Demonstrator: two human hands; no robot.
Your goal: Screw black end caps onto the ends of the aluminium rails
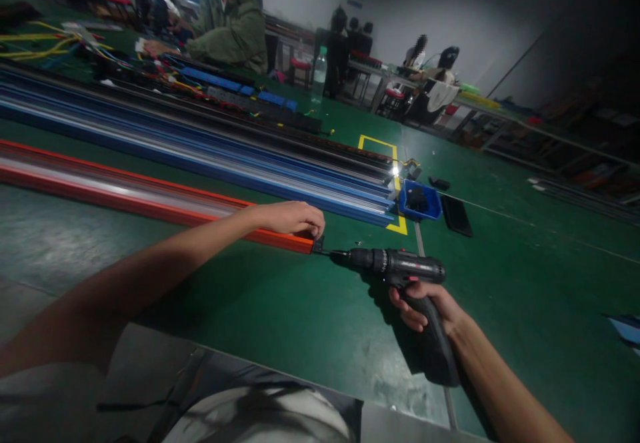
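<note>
My right hand [425, 306] is closed round the grip of a black cordless drill [395, 266]. The drill lies level, its bit pointing left into the end of a long orange rail [150, 196] that rests on the green table. My left hand [295, 218] rests on top of that rail's near end, fingers curled down over it beside a small black end piece [318, 244]. The drill's tip meets that end piece.
Long blue rails [225, 156] and black ones lie side by side beyond the orange rail. A blue bin [420, 202] with dark parts and a flat black object [456, 214] lie past the rail ends. A bottle [319, 75] stands further back. Other people sit at far tables.
</note>
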